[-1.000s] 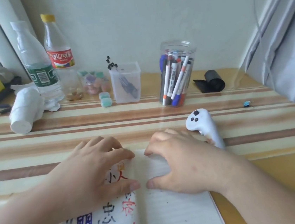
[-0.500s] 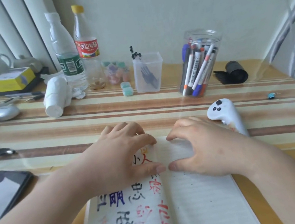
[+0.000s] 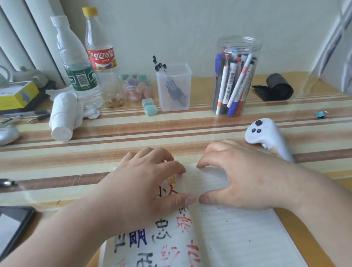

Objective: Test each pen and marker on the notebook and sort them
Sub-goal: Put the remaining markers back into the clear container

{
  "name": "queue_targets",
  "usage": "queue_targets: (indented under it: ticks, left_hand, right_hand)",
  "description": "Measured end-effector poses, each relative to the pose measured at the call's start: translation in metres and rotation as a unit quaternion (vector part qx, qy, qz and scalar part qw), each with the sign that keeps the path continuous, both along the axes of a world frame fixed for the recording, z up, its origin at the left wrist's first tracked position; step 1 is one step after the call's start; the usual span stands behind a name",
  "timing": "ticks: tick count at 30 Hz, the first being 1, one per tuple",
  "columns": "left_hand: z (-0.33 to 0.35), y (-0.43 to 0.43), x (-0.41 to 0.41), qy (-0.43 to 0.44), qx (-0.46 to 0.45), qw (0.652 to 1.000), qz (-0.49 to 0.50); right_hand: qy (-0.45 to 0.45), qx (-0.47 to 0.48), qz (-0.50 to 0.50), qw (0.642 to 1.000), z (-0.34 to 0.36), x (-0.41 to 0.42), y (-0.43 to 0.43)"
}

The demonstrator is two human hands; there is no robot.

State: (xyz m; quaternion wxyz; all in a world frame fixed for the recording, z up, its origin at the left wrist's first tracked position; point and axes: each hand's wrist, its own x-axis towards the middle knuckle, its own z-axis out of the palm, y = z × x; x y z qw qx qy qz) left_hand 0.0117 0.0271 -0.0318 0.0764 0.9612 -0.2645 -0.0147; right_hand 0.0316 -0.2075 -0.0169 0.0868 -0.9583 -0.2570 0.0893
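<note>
Left hand (image 3: 141, 187): my fingers spread, lightly bent, pressing the inked left page; nothing held. Notebook (image 3: 237, 236): open on the tabletop (image 3: 84, 148) before me, thin soft lined paper, springy at the fold, so I flatten it there. Right hand (image 3: 241, 176): fingers likewise splayed on the blank page, empty. Jar (image 3: 239, 40): clear rigid plastic, probably lidless. Markers (image 3: 234, 82) inside: light, smooth, slim barrels; grip mid-barrel.

Soft, even daylight, bright with no harsh patches; its source cannot be told. Shadows are faint, a thin one beside the clear plastic jar of markers (image 3: 236, 76). The glossy striped table (image 3: 63, 150) carries a pale sheen. Wide-angle distortion curves the white vertical blinds (image 3: 6, 38) at the left edge, where the silver oval gadget (image 3: 2, 135) looks smeared.
</note>
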Motion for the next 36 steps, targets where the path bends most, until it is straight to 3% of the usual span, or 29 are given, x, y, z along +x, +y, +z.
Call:
queue_targets:
  ticks: [8,15,17,20,23,25,27,32,36]
  left_hand:
    - [-0.002,-0.003,0.001,-0.030,-0.016,0.999,-0.017]
    - [0.028,-0.007,-0.008,-0.102,-0.171,0.979,-0.046]
    - [0.050,-0.007,-0.004,-0.071,-0.162,0.983,-0.045]
    - [0.071,-0.006,0.009,0.000,-0.066,0.997,-0.051]
    - [0.082,-0.002,0.027,0.125,0.009,0.992,-0.033]
    - [0.085,0.004,0.036,0.154,0.041,0.987,-0.019]
    - [0.079,0.010,0.035,0.140,0.032,0.990,0.002]
    - [0.049,0.027,0.024,0.085,-0.061,0.992,0.076]
    - [0.033,0.046,0.019,0.094,-0.125,0.982,0.108]
  right_hand:
    - [-0.010,0.006,0.004,1.000,0.002,-0.002,0.000]
    - [-0.076,0.065,-0.017,0.995,0.038,-0.011,0.004]
    - [-0.063,0.090,-0.015,0.994,0.059,-0.009,0.007]
    - [-0.011,0.094,-0.026,0.995,0.089,0.000,0.015]
    - [0.036,0.030,-0.025,0.999,0.108,0.010,0.023]
    - [0.051,-0.038,-0.016,0.998,0.104,0.013,0.029]
    - [0.077,-0.065,-0.004,0.995,0.084,0.009,0.035]
    - [0.104,-0.001,-0.017,0.994,0.044,0.000,0.034]
    - [0.125,0.005,-0.015,0.992,0.035,-0.002,0.039]
